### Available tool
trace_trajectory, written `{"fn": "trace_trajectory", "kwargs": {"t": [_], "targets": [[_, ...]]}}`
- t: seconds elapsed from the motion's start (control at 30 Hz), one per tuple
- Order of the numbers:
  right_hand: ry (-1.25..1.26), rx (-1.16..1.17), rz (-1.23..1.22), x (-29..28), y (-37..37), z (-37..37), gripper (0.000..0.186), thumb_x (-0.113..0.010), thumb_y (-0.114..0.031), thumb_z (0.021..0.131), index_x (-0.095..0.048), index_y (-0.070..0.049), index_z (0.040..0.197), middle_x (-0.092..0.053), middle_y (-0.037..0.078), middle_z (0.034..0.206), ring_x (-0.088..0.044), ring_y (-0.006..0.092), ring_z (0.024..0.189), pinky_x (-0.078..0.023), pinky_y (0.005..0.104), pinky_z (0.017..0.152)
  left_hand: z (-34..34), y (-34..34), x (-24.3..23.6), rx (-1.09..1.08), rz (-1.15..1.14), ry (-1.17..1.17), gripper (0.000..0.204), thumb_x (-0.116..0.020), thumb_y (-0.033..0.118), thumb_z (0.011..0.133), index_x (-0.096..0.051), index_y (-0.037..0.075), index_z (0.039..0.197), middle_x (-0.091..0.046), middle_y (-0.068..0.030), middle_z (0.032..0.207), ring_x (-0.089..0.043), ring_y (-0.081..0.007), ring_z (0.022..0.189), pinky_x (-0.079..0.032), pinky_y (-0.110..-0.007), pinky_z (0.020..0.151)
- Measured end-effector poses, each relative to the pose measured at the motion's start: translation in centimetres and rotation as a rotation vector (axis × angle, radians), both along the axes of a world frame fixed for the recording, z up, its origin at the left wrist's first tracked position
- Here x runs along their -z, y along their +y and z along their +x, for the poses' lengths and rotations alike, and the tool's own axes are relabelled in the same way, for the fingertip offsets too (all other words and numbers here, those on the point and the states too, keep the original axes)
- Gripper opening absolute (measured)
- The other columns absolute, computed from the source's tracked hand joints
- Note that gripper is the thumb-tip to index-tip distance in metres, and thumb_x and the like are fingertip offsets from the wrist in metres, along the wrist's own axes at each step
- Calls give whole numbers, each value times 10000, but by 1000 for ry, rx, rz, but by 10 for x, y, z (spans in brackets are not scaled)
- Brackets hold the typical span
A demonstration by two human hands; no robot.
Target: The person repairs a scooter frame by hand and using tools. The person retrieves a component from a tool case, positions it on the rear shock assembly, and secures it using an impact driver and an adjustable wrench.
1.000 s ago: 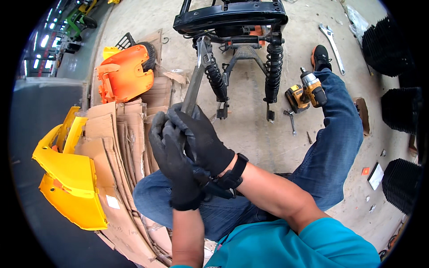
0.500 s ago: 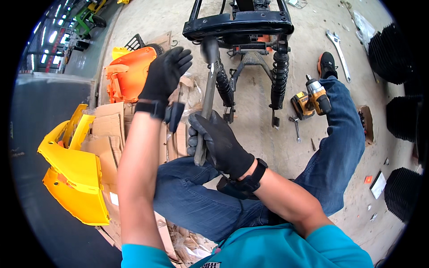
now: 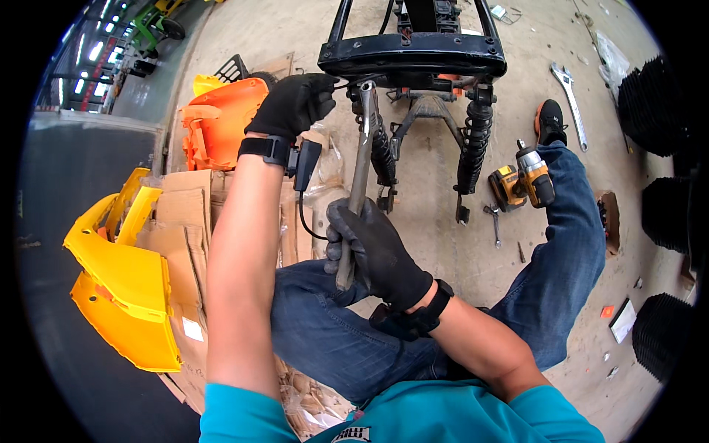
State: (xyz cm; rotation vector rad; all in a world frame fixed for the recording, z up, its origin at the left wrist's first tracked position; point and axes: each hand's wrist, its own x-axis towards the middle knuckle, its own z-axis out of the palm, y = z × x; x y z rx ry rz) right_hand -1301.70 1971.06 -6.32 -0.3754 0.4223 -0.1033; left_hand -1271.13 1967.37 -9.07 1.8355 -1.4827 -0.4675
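Note:
My right hand [image 3: 377, 255], in a black glove, is closed round the lower handle of a long grey metal wrench [image 3: 361, 159]. The tool slants up and away, its bright head just below the left end of the black vehicle frame's crossbar [image 3: 413, 53]. By that same end is my left hand [image 3: 295, 105], also gloved, with its fingers curled. A thin dark strip shows between its fingertips and the frame; what the fingers hold is too hidden to name. Two black coil-spring shock absorbers, left [image 3: 380, 151] and right [image 3: 475, 144], hang beneath the crossbar.
On my right leg lies a yellow-black cordless impact wrench [image 3: 533, 173]. An adjustable wrench [image 3: 569, 103] and a small wrench [image 3: 495, 224] are on the floor. Orange [image 3: 221, 122] and yellow [image 3: 125, 280] plastic panels and cardboard [image 3: 181, 244] are at left, black ribbed stacks [image 3: 653, 107] at right.
My left hand has moved right to the frame and its spread fingers have curled. The wrench's head has swung or turned, showing bright metal instead of a dark rounded shape. The view has shifted slightly.

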Motion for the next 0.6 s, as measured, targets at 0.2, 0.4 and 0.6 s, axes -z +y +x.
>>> {"fn": "trace_trajectory", "kwargs": {"t": [0.2, 0.4, 0.6], "targets": [[-8, 21, -57, 4, 2, 1, 257, -576, -307, 979, -484, -71, 1018, -504, 19, 784, -549, 95, 640, -535, 273, 560, -25, 3, -26, -15, -47, -232, 151, -676, 5, 774, -642, -35, 915, -644, -41, 681, -591, -112, 613, -512, -251, 606], [-7, 12, -66, 7, 0, 1, 240, -572, -266, 976, -456, -84, 1082, -513, 40, 829, -579, 116, 645, -560, 291, 544, -53, 19, -75, -256, -152, 1109, 255, -451, 140, 1000, -607, -50, 1070, -646, -130, 969, -661, -215, 851, -588, -341, 805], [-39, 28, -61, 10, 3, 1, 224, -562, -295, 981, -490, -84, 957, -510, 20, 757, -548, 100, 642, -506, 263, 562, -94, 19, -85, -201, -219, 1220, 258, -508, 148, 994, -592, -54, 1132, -655, -107, 1010, -650, -178, 887, -570, -306, 811]]}}
